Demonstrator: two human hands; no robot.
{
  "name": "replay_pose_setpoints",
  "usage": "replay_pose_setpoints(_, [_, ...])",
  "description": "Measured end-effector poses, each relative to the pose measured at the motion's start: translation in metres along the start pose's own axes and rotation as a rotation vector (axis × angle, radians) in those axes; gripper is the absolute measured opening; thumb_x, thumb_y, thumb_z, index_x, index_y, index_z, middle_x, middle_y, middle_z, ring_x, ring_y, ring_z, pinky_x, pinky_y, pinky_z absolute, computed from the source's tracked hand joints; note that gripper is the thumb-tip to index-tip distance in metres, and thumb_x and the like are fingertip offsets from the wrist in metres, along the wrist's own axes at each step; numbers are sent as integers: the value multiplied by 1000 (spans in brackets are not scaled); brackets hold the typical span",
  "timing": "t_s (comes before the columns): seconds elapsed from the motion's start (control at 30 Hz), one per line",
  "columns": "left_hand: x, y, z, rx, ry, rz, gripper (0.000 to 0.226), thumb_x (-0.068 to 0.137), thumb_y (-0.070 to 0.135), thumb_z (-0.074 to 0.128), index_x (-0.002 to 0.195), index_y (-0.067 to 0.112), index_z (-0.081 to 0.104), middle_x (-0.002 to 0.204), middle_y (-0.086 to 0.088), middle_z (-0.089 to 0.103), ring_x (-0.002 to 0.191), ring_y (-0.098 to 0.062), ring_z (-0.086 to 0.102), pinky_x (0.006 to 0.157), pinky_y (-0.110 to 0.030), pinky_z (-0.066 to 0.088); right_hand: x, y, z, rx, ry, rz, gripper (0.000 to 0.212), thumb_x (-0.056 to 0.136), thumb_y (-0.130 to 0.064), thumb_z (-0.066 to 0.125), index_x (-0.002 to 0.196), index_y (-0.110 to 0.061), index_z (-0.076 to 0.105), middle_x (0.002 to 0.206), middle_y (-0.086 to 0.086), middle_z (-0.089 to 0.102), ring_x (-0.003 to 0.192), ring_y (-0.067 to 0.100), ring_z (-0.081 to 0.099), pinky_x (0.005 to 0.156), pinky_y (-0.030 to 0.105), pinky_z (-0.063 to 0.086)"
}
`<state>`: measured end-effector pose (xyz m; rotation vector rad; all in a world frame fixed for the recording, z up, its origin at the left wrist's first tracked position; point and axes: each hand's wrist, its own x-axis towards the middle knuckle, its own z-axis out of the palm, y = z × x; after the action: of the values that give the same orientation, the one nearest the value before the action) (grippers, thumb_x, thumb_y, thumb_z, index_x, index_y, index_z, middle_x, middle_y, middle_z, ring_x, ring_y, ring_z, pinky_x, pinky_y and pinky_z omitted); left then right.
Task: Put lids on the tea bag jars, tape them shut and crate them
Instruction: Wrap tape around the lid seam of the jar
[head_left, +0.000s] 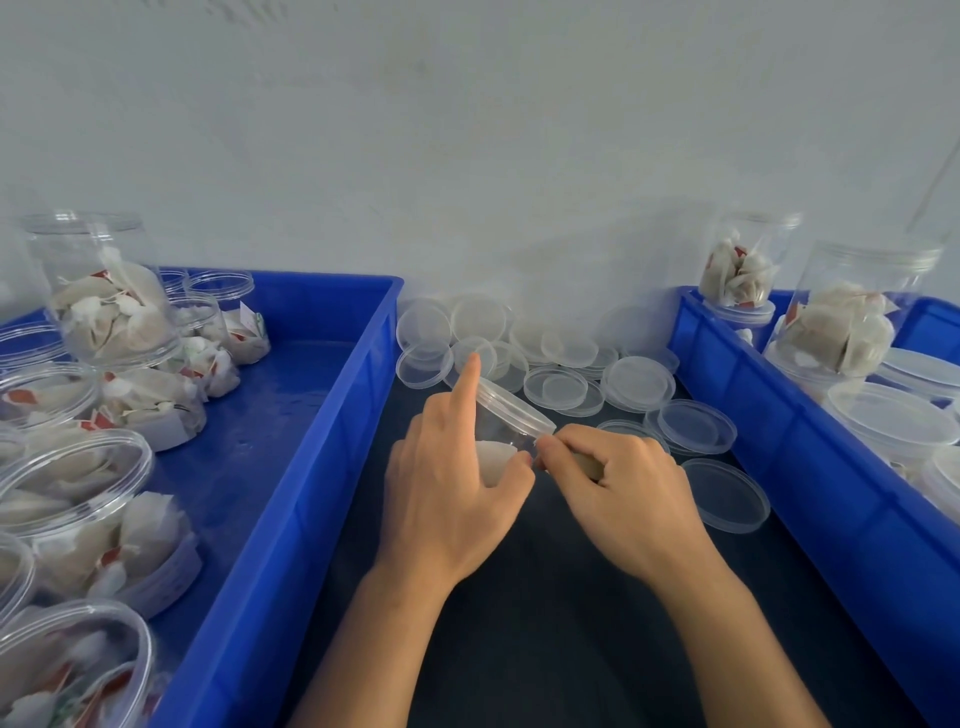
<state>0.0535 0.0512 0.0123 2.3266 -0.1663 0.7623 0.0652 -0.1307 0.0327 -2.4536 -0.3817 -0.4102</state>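
A clear jar of tea bags (501, 434) with a clear lid (511, 402) on it leans tilted over the dark table. My left hand (452, 483) grips the jar's body, index finger raised against the lid's rim. My right hand (618, 486) is closed on a small brownish thing, likely a tape roll (584, 465), pinched against the jar's side just below the lid. The jar's lower part is hidden behind my left hand.
A blue crate (322, 441) at left holds several open jars of tea bags (104, 291). Another blue crate (769, 415) at right holds lidded jars (852, 312). Several loose clear lids (556, 387) lie on the dark table (545, 623) by the white wall.
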Motion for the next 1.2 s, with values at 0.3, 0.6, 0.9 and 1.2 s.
replay_pose_setpoints(0.3, [0, -1, 3, 24, 12, -3, 91, 91, 80, 47, 167, 43, 11, 135, 14, 53, 123, -8, 54, 98, -45, 53, 0, -3, -2, -48, 19, 1, 34, 100, -62, 42, 89, -40, 66, 64, -12, 60, 65, 17, 57, 65, 38, 52])
replay_pose_setpoints(0.6, [3, -1, 6, 39, 45, -16, 84, 94, 87, 34, 164, 46, 14, 135, 13, 55, 119, -7, 55, 96, -46, 57, -3, -7, -2, -146, 97, -13, 41, 98, -69, 40, 88, -38, 66, 60, -14, 61, 63, 17, 60, 64, 39, 54])
replay_pose_setpoints(0.9, [4, 3, 4, 69, 40, -36, 80, 96, 80, 39, 162, 38, 23, 132, 6, 59, 117, -15, 60, 90, -48, 58, -6, -12, -3, -223, 144, -1, 45, 98, -74, 39, 92, -38, 66, 62, -12, 61, 63, 20, 63, 65, 40, 55])
replay_pose_setpoints(1.2, [6, -3, 2, -24, 83, -178, 79, 87, 79, 38, 155, 38, 35, 133, 10, 63, 114, -13, 63, 85, -32, 50, -2, -9, -1, -210, -48, 81, 28, 105, -50, 31, 123, -46, 52, 93, -8, 72, 90, 27, 67, 79, 45, 52])
